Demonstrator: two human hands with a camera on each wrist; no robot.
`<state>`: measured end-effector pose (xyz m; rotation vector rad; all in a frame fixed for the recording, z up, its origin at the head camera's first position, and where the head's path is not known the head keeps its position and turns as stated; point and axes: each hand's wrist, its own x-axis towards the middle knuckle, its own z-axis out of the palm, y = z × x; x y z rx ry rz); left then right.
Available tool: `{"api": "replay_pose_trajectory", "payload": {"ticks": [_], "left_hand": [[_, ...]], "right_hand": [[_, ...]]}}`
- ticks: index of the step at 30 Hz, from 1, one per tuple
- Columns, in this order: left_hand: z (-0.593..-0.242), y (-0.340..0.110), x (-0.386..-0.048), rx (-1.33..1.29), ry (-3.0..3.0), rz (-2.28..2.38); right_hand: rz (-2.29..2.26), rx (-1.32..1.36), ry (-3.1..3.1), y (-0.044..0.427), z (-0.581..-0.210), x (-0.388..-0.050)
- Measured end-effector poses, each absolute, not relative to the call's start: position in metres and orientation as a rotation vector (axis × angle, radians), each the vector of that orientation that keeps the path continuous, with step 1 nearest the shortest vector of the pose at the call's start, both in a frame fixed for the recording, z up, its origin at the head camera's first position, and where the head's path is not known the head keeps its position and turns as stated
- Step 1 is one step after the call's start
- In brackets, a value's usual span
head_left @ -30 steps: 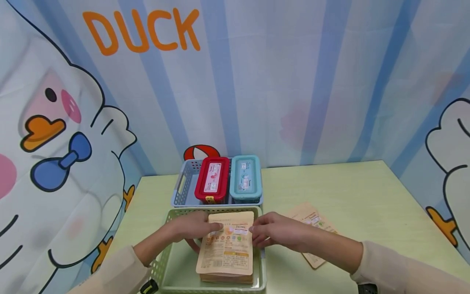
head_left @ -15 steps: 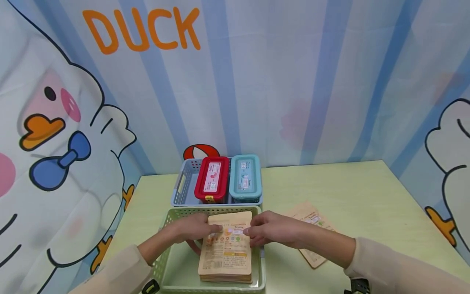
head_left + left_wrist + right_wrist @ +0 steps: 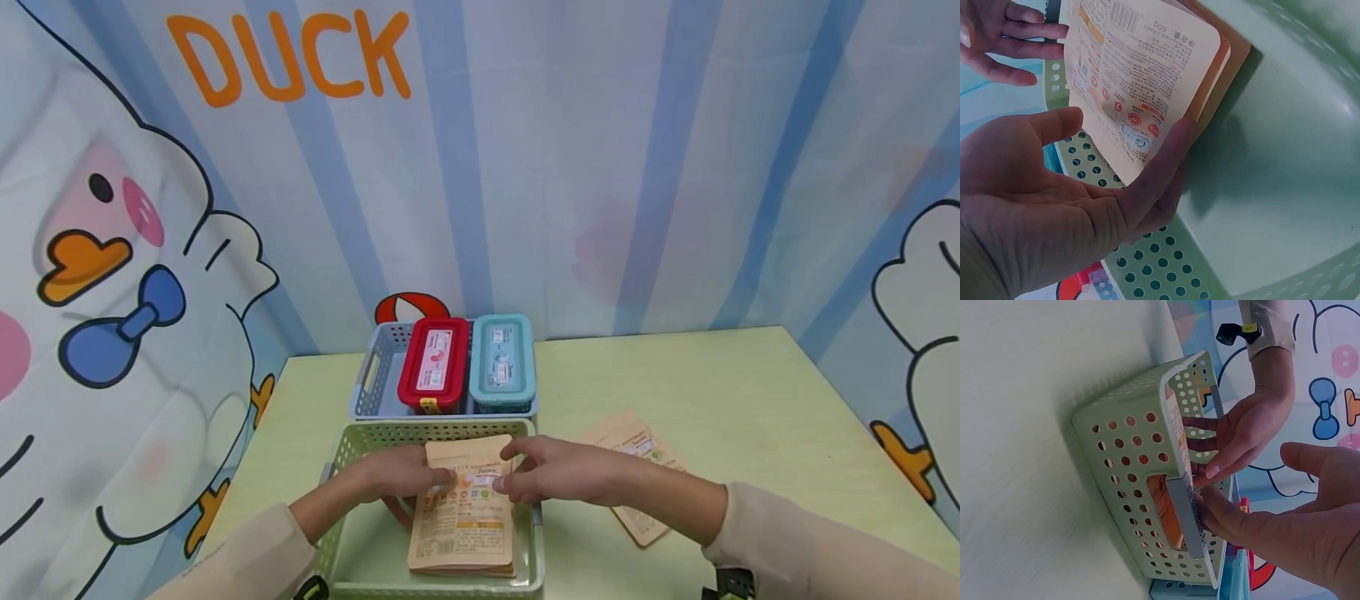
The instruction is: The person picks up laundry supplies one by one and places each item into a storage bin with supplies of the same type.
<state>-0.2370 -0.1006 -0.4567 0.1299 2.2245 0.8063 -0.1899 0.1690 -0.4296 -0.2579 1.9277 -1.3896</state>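
A stack of kraft-paper pouches (image 3: pixel 461 521) with printed labels lies in the green basket (image 3: pixel 360 550), toward its right side. At the stack's left side is my left hand (image 3: pixel 397 475). Its extended fingers touch the pouches' edge in the left wrist view, and its thumb is held apart from them. My right hand (image 3: pixel 555 473) is over the right edge of the stack, thumb and index finger spread, the other fingers extended. Its fingers (image 3: pixel 1222 512) reach over the basket's rim near the grey handle (image 3: pixel 1185 515). Fingertip contact on the right is unclear.
Behind the green basket stands a blue basket (image 3: pixel 382 375) holding a red-lidded box (image 3: pixel 435 367) and a teal-lidded box (image 3: pixel 502 362). Another kraft pouch (image 3: pixel 637 446) lies on the table (image 3: pixel 750 433), partly hidden by the right forearm. A printed cloth (image 3: pixel 570 167) hangs behind.
The pouches have become more evenly lined up in the stack. My right hand has shifted slightly left over the stack's edge, and its thumb and index finger have spread apart.
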Motion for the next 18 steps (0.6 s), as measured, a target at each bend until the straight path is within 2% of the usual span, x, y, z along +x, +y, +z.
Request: {"api": "replay_pose_trajectory", "payload": {"ticks": [18], "left_hand": [[-0.4569,-0.0979,-0.2397,0.152,2.264,0.723]], "right_hand": [[-1.363,-0.325,1.959,0.1687,-0.4295,-0.1855]]}}
